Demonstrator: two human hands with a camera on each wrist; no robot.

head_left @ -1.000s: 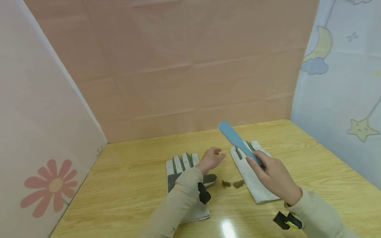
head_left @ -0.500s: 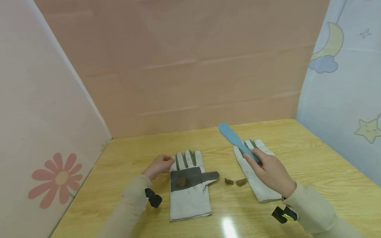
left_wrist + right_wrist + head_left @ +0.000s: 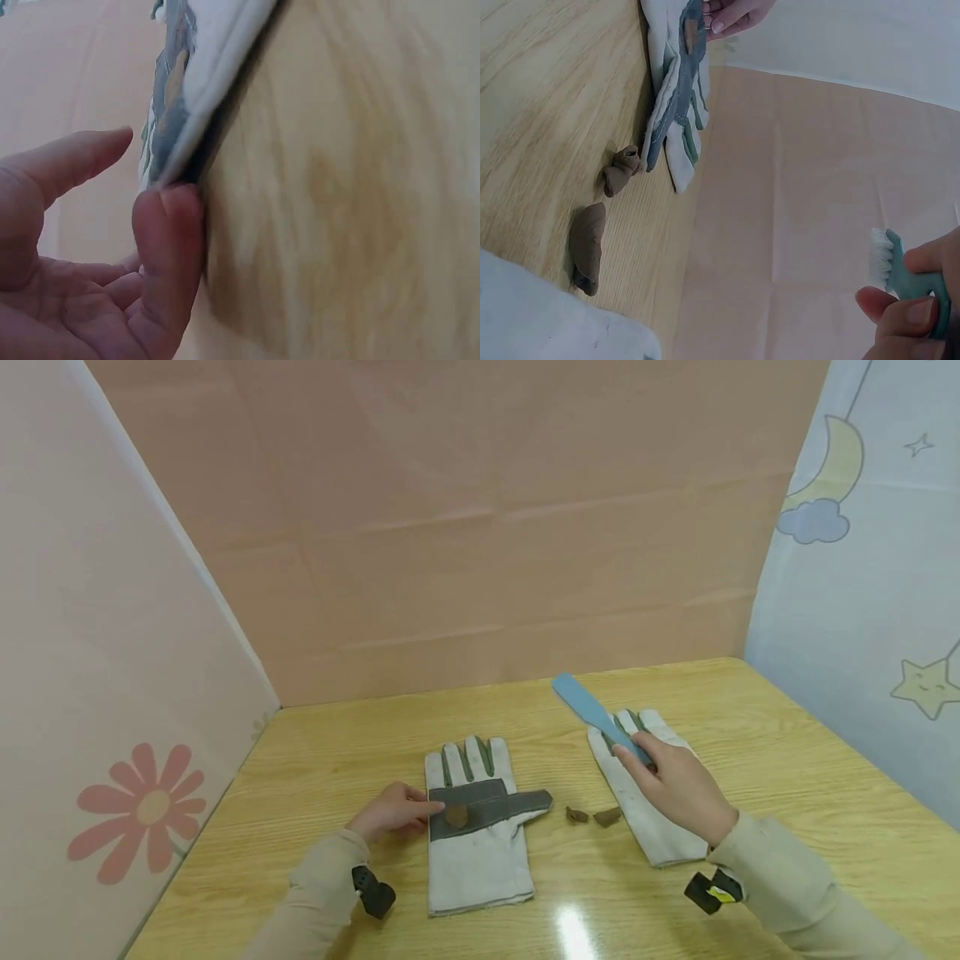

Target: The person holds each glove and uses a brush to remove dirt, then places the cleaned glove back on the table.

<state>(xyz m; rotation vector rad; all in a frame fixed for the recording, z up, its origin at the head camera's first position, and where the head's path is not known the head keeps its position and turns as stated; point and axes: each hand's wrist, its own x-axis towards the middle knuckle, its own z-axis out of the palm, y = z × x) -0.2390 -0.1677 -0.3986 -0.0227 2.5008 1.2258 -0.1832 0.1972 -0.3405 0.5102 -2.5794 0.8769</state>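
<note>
Evidently to leave its bristles [image 3: 880, 259] free, the right hand [image 3: 681, 787] grips the blue brush [image 3: 588, 704] by the handle [image 3: 639, 753]. Thumb [image 3: 86, 156] and fingers [image 3: 169, 247] parted, the left hand [image 3: 393, 811] touches the edge of the dark-palmed glove [image 3: 480, 872], which lies palm-up on the table [image 3: 352, 735], baring a brown patch [image 3: 456, 816]

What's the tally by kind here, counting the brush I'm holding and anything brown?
Gloves: 2
Brush, in the right hand: 1
Brown lumps between the gloves: 2
Brown patch on one glove, lump or stain unclear: 1
Total: 6
</note>
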